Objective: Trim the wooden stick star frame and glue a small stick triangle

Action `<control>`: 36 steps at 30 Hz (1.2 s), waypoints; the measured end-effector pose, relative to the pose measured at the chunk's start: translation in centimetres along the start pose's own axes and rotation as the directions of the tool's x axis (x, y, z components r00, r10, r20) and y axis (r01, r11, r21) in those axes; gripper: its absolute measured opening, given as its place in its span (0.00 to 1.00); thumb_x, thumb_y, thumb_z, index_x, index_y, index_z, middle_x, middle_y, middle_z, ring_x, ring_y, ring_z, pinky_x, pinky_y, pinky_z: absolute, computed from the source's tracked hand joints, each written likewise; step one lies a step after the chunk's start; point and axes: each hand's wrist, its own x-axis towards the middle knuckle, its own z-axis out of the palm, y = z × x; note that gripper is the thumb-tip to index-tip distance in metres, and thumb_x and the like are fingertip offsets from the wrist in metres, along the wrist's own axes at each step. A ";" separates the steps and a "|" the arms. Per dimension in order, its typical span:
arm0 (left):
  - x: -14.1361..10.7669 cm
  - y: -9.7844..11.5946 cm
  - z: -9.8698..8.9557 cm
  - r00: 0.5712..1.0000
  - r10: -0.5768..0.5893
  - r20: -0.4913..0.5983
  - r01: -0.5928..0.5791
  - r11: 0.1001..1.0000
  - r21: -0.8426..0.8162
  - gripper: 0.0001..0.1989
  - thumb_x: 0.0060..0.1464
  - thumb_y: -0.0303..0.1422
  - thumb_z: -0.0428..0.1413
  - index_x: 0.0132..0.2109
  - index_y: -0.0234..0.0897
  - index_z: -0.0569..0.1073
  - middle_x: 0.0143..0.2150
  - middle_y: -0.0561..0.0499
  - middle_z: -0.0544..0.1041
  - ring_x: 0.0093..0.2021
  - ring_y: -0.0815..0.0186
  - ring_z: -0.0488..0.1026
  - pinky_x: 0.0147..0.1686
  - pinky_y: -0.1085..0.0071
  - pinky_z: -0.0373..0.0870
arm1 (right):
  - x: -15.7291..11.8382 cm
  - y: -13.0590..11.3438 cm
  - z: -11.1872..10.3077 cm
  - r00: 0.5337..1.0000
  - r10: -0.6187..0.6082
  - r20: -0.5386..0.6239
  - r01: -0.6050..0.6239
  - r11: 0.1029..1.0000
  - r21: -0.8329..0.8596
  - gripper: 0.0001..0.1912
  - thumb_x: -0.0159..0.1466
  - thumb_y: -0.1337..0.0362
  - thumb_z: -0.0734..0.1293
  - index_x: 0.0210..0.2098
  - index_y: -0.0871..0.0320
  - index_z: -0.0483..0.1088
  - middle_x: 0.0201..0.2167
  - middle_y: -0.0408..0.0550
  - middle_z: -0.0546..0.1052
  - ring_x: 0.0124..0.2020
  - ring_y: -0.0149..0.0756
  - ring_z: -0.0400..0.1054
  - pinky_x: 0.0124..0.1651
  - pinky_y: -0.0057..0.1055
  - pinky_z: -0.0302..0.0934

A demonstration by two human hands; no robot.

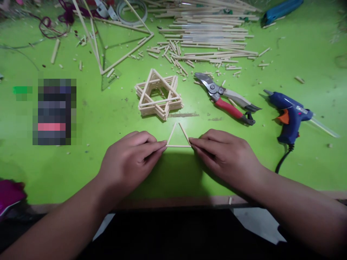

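Three thin wooden sticks form a small triangle in front of me, with a slight gap at its top corner. My left hand pinches the lower left corner between thumb and finger. At the lower right corner, my right hand pinches the sticks the same way. Just beyond the triangle sits a star-shaped frame built of stacked sticks. Pruning shears with one red and one whitish handle lie to its right. A blue glue gun with an orange trigger rests farther right, a glue stick poking from its back.
Bundled long sticks and cut pieces cover the back middle of the green table. A large stick frame stands back left, near a tape roll and purple yarn. A pixelated dark object lies left.
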 end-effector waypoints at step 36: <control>-4.3 7.3 5.0 0.965 0.252 -0.067 -0.217 0.918 0.331 0.50 0.73 0.61 0.50 0.75 0.11 0.65 0.74 0.20 0.70 0.74 0.32 0.68 0.76 0.41 0.62 | -4.8 7.3 -8.4 0.527 0.779 -0.338 -0.797 0.316 -0.515 0.21 0.69 0.49 0.68 0.29 0.57 0.80 0.27 0.61 0.77 0.27 0.45 0.65 0.32 0.43 0.50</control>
